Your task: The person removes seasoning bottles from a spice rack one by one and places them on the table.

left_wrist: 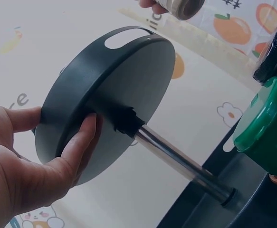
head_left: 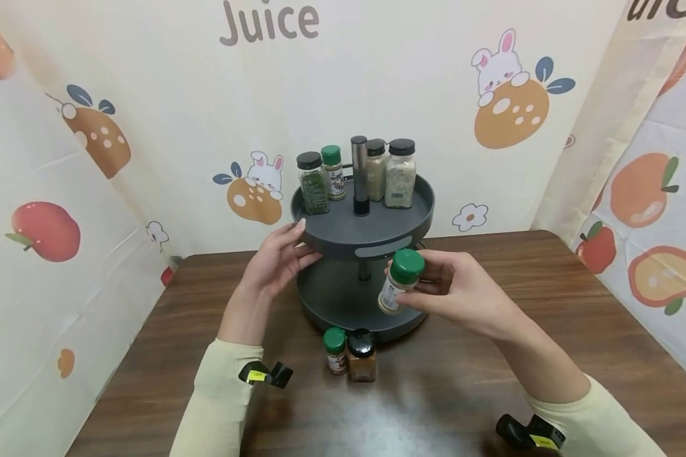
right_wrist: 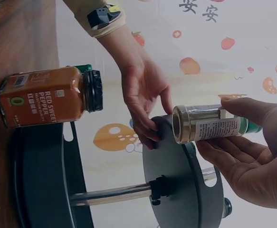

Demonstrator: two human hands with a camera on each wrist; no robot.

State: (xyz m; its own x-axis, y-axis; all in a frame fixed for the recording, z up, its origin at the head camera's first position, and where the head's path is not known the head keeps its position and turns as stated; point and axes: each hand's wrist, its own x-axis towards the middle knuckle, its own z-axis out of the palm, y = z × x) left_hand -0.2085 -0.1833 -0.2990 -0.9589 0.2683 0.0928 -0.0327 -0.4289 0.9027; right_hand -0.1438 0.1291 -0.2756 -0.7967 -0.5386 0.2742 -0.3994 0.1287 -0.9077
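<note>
Right hand [head_left: 460, 289] pinches a green-capped jar [head_left: 399, 281], likely light, rigid, slick (glass unconfirmed), best held mid-body; left hand [head_left: 273, 261] grips the upper tray [head_left: 334, 244] by its rim.

Left hand [head_left: 274, 263]: right up at the upper tray [head_left: 343, 243], gripping the left edge, with thumb pressed to the outer wall and fingers tucked underneath!
Left wrist [head_left: 256, 314]: bare, below and left of the upper tray.
Left sleeve [head_left: 214, 397]: pale yellow, angled up toward the upper tray from the near left.
Right hand [head_left: 454, 289]: over here now, in front of the upper tray's right half, pinching with thumb nearer, fingers behind!
Right forearm [head_left: 540, 355]: bare, slanted toward the upper tray from the near right.
Right sleeve [head_left: 597, 419]: pale yellow too, well apart from the upper tray.
</note>
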